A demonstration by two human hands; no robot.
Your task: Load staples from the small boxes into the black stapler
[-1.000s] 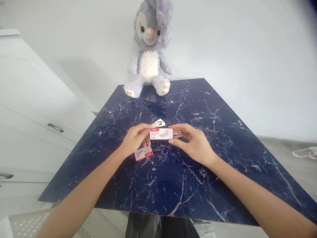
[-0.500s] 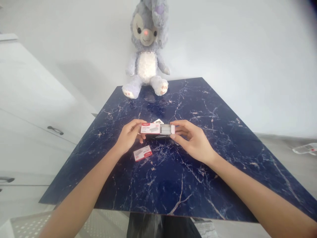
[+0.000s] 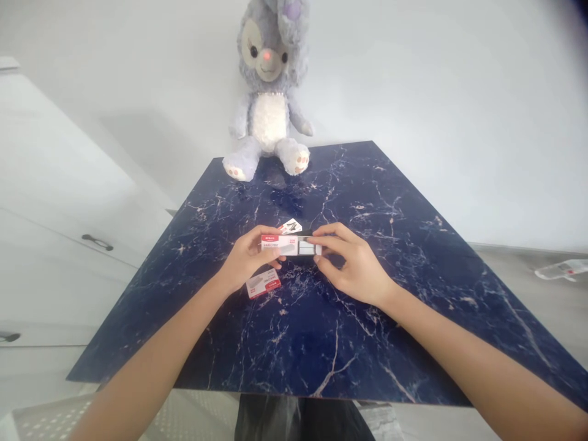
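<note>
While my left hand [image 3: 244,258] pinches the sleeve [image 3: 288,247] of one red-and-white box, my right hand [image 3: 353,262] grasps its slid-out tray [image 3: 318,250] above the blue table [image 3: 294,355].
My left thumb and fingers close snugly on the sleeve; nearer me lies one similar box [image 3: 263,283], flat, and behind, one printed white piece [image 3: 290,226]; grey strips [image 3: 305,248] fill the tray, my right thumb and fingers spread only its width; a second ago the sleeve hid those strips, and now my index fingertip reaches over them.

Forward-down head view over table [image 3: 303,324]
</note>
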